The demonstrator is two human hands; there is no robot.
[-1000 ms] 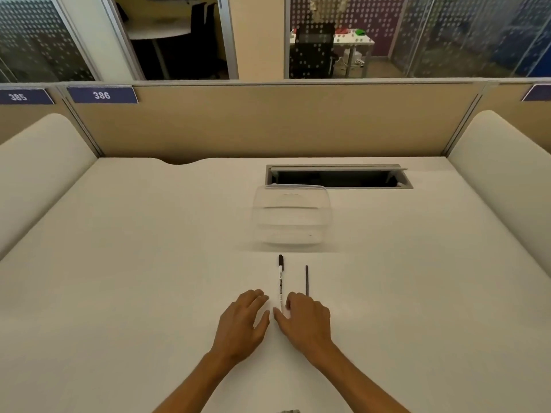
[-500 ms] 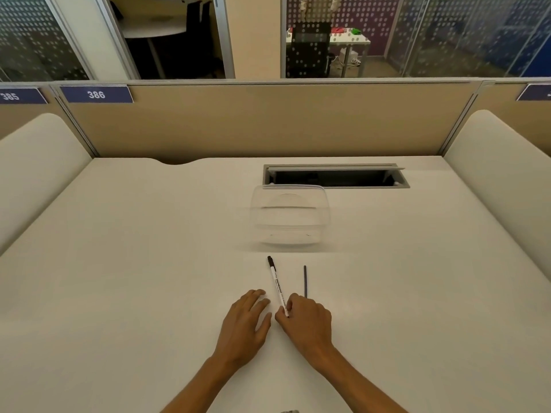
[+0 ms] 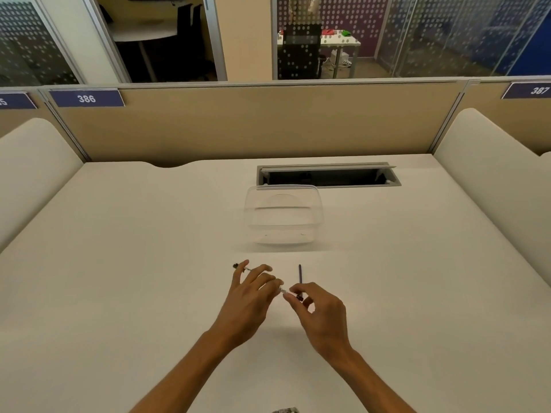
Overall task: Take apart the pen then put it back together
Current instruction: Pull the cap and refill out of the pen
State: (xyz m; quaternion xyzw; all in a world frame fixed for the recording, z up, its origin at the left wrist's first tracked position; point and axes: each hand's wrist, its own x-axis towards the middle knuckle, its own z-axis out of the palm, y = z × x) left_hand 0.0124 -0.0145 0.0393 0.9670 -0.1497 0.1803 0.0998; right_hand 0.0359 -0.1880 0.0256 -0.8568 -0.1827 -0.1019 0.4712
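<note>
Since a second ago you have lifted the pen (image 3: pixel 281 290) off the desk (image 3: pixel 119 263); then it lay flat pointing away from you with both hands resting beside it. Now it sits between your two hands, raised just above the surface. Your left hand (image 3: pixel 249 296) holds the barrel with curled fingers, the index and little finger spread loosely. Your right hand (image 3: pixel 320 311) pinches the near end between thumb and fingertips; a small dark part shows at that pinch, though whether it is a cap or end plug cannot be told.

The pen's long axis has swung. It now runs left-to-right across you, its dark tip (image 3: pixel 236 266) pointing far-left beyond your left fingers, the other end toward your right hand.

The thin dark refill (image 3: pixel 300 274) lies on the desk just beyond your right hand, pointing straight away from you, untouched. The clear container (image 3: pixel 283 216) stands farther back.

Judgement: the refill is already out, so reassembly is likely the step in hand.
</note>
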